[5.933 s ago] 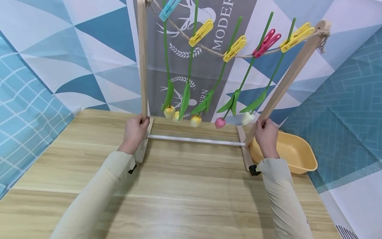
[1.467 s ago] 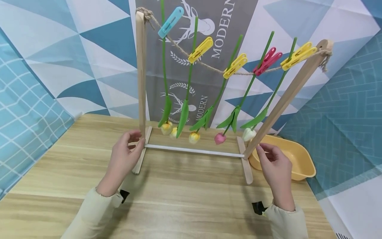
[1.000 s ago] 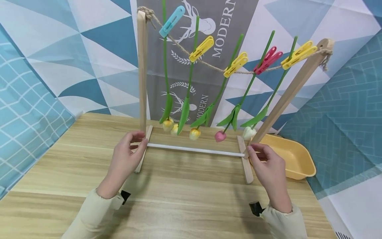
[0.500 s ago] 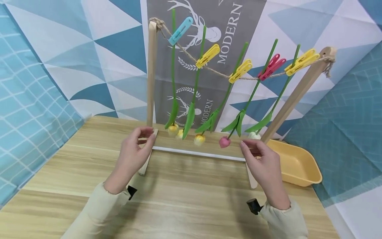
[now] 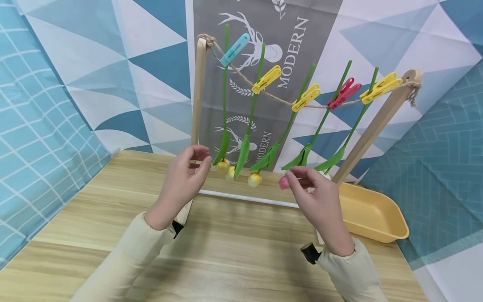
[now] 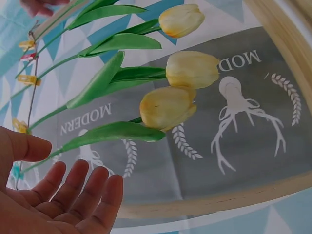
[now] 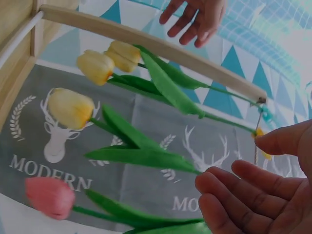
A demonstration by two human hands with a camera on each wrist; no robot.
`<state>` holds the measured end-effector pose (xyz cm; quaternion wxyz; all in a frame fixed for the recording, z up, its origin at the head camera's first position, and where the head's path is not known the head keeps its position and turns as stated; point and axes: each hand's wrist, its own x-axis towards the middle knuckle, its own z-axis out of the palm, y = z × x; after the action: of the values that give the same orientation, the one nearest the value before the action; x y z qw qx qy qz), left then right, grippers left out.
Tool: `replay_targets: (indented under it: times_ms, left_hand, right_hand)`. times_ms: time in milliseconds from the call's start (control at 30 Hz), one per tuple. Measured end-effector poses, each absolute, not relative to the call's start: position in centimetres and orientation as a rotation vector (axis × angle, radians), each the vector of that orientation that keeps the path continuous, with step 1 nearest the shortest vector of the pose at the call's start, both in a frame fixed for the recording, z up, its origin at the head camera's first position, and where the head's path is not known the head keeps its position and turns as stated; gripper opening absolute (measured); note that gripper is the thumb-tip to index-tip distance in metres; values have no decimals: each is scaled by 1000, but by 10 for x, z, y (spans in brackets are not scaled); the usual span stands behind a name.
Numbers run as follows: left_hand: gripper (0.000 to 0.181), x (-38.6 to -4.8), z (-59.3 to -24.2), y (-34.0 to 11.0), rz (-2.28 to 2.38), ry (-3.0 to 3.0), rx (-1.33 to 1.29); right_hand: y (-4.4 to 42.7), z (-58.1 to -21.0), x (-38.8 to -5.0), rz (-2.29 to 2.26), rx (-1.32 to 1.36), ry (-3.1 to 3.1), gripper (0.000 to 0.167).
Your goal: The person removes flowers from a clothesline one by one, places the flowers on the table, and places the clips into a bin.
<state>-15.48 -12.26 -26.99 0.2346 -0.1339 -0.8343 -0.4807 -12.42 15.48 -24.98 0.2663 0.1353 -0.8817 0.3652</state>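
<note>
Five tulips (image 5: 254, 179) hang heads-down in front of my hands, the pink bloom (image 5: 284, 183) showing just past my right fingertips. My left hand (image 5: 184, 176) and right hand (image 5: 318, 201) are empty, fingers relaxed and thumbs held apart from them. Higher than my hands, clothespins (image 5: 266, 79) clip the stems to a rope (image 5: 277, 98) tied between two wooden posts (image 5: 371, 130). Beyond my hands a white rod (image 5: 249, 197) runs low; right of my right hand, a yellow basin (image 5: 377, 209) sits on the bench (image 5: 241, 260)

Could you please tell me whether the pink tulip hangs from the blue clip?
No, the pink tulip's stem runs up to the red clip on the rope.
</note>
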Motion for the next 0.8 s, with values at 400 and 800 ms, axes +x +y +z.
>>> replay_targets:
  times_ms: [400, 800]
  left_hand:
    - [24, -165, -248, -111, -1277, -2224, -427]
    - [25, -175, -226, -106, -1219, -2183, -440]
  right_hand:
    - [134, -221, -134, 943, 537, -2281, 23]
    - [108, -181, -137, 950, 676, -2197, 23]
